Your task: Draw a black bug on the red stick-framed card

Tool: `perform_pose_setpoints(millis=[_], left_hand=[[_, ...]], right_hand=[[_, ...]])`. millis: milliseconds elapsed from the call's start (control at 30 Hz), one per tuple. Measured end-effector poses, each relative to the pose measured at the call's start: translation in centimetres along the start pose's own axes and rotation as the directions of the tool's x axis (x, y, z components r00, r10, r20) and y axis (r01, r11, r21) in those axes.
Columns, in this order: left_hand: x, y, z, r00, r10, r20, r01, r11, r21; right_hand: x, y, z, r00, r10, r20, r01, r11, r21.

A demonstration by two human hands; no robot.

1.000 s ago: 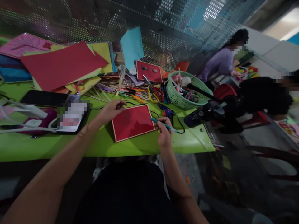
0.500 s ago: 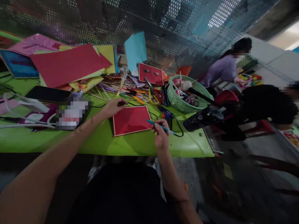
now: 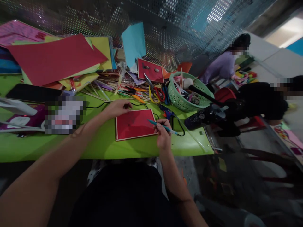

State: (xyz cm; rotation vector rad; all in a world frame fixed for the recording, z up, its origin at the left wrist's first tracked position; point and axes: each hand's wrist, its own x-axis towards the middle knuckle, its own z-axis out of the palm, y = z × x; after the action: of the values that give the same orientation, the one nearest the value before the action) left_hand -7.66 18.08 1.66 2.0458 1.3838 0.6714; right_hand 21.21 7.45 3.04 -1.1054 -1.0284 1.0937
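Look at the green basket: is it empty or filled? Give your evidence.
Filled, at least partly: pink, white and dark items show inside the green basket, some poking above its rim.

Red board (image 3: 134, 126) turned slightly;
its near side lies straighter to the table (image 3: 139, 149) edge; the pen (image 3: 164, 127) tip reaches farther in.

Red board (image 3: 136, 126): a flat, rectangular panel with a matte red face, thin pale strips along its edges and a small dark spot left of centre. It lies face up on the green table (image 3: 99, 149), near the front edge and slightly askew to it. Pen (image 3: 165, 127): slender, teal, with a paler rear end; held slantwise in the right hand (image 3: 163, 135), its tip directed leftward over the board's right portion. Contact between tip and surface cannot be discerned.
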Motion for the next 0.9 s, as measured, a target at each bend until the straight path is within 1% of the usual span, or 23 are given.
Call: perform_pose_setpoints(millis=[133,267,400,533,600,667,800,900], left_hand=[[-0.9,-0.1,-0.6,0.999,0.035,0.036,-0.036,0.999,0.016],[-1.2,-0.3,-1.5,0.994,0.061,0.094,-0.065,0.997,0.037],[-1.2,-0.4,-2.0,0.986,0.068,0.149,-0.075,0.996,0.040],[-1.1,-0.1,-2.3,0.983,0.053,0.178,-0.071,0.993,0.094],[-1.1,0.2,-2.4,0.980,0.042,0.196,-0.063,0.993,0.103],[-1.1,0.5,-2.5,0.975,0.044,0.219,-0.066,0.993,0.094],[-1.0,0.7,-2.8,0.968,0.063,0.244,-0.084,0.994,0.075],[-1.0,0.7,-2.8,0.970,0.054,0.239,-0.072,0.995,0.067]], right_hand=[[0.0,-0.4,0.1,1.000,-0.003,-0.012,0.003,1.000,-0.016],[-0.1,-0.3,-0.2,0.999,-0.034,0.000,0.034,0.997,-0.068],[-0.1,0.0,-0.5,0.997,-0.067,0.025,0.070,0.990,-0.125],[-0.4,-0.3,-0.1,0.998,-0.048,0.033,0.052,0.990,-0.133],[-1.0,-0.5,0.4,0.997,-0.018,0.075,0.028,0.991,-0.134],[-1.7,-0.7,1.2,0.987,0.021,0.160,0.004,0.988,-0.156],[-3.0,-0.5,3.0,0.936,0.088,0.341,-0.013,0.976,-0.216],[-3.3,-0.2,4.0,0.909,0.136,0.394,-0.023,0.960,-0.279]])
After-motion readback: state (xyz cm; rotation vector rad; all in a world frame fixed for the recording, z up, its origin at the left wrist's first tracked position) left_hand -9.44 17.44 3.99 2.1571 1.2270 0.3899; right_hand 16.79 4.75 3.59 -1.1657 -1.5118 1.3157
